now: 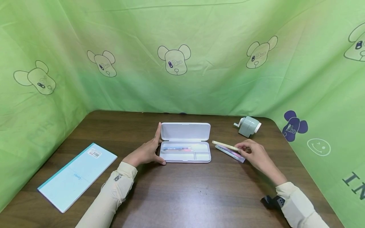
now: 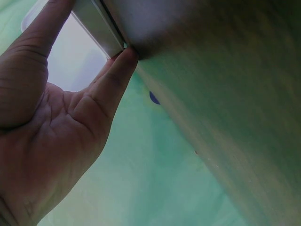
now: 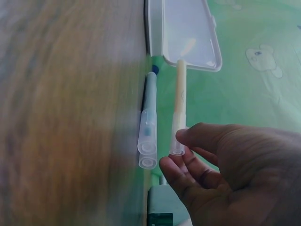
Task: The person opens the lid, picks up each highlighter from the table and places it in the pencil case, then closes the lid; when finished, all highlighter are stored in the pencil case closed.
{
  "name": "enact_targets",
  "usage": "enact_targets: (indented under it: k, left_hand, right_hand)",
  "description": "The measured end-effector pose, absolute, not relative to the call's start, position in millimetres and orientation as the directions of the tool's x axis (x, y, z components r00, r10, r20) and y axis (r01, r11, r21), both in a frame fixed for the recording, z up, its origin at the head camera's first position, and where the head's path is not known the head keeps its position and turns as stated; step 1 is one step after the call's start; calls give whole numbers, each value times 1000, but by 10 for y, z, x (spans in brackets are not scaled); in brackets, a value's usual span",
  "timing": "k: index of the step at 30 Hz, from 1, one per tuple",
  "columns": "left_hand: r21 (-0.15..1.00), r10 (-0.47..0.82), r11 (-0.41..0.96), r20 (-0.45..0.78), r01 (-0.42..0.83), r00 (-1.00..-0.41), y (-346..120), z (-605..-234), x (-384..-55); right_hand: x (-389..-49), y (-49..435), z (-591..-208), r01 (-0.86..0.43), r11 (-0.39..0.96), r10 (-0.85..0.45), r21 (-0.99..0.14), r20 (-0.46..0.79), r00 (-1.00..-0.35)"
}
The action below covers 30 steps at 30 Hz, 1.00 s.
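An open white pencil case [image 1: 202, 157] stands mid-table, lid raised, with several slim pens or pencils [image 1: 176, 148] in its back compartment. My left hand [image 1: 146, 152] is spread against its left end, thumb at the front corner and a straight finger along the lid's edge. In the left wrist view the case [image 2: 110, 40] lies between thumb and fingers. My right hand [image 1: 253, 153] pinches a pale yellow marker [image 3: 180, 94] by its clear-capped end. Under and beside it, other capped markers [image 1: 230, 153] lie on the table, right of the case.
A grey-green pencil sharpener [image 1: 248, 126] with a crank stands at the back right. To the left lies a light blue notebook [image 1: 78, 177]. Green printed cloth [image 1: 137, 85] hangs around the back and sides of the brown table [image 1: 176, 193].
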<state>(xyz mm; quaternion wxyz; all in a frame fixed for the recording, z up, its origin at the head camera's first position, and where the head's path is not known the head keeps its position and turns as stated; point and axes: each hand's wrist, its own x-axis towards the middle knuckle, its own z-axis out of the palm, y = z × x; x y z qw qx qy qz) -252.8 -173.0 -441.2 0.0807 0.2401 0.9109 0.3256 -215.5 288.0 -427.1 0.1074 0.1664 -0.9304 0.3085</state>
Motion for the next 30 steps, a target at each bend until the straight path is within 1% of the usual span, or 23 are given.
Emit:
enact_targets:
  k: [4,10,15,17,20,21,24,27,28,30]
  left_hand:
    - [621,482,680,23,390,-876,-1813,-4650,-2683]
    - [629,480,672,33,391,-877,-1831,-4704,-2709]
    - [618,498,669,38,412,-866,-1799,-4565,-2604]
    - [607,515,662,58,440,-855,-1796,-4552,-2593]
    - [611,512,669,32,422,-858,-1776,-4477,-2563]
    - [603,521,666,47,440,-852,-1776,-4481,-2559]
    - [617,511,670,19,413,-859,-1717,-4297,-2448]
    - [625,499,678,-3,388,-867,-1661,-4197,-2384]
    - [634,485,684,-24,362,-874,-1632,-4136,-2351]
    - [631,483,687,-27,360,-875,-1615,-4116,-2335]
  right_hand:
    - [-2164,2846,-4279,-393,740,-256,-546,311,-915]
    - [-2185,2753,-4273,-395,735,-264,-551,304,-915]
    - [-2213,2659,-4271,-415,717,-278,-559,317,-907]
    - [-2225,2628,-4276,-427,706,-287,-565,323,-902]
    - [-2240,2583,-4281,-434,693,-295,-575,323,-899]
    - [-2244,2569,-4282,-434,691,-297,-578,321,-899]
    - [-2258,2524,-4283,-431,689,-301,-583,311,-901]
    - [-2272,2480,-4286,-439,684,-314,-583,308,-898]
    - [-2277,2464,-4288,-443,682,-317,-582,310,-896]
    - [-2288,2431,-4294,-452,679,-327,-578,313,-892]
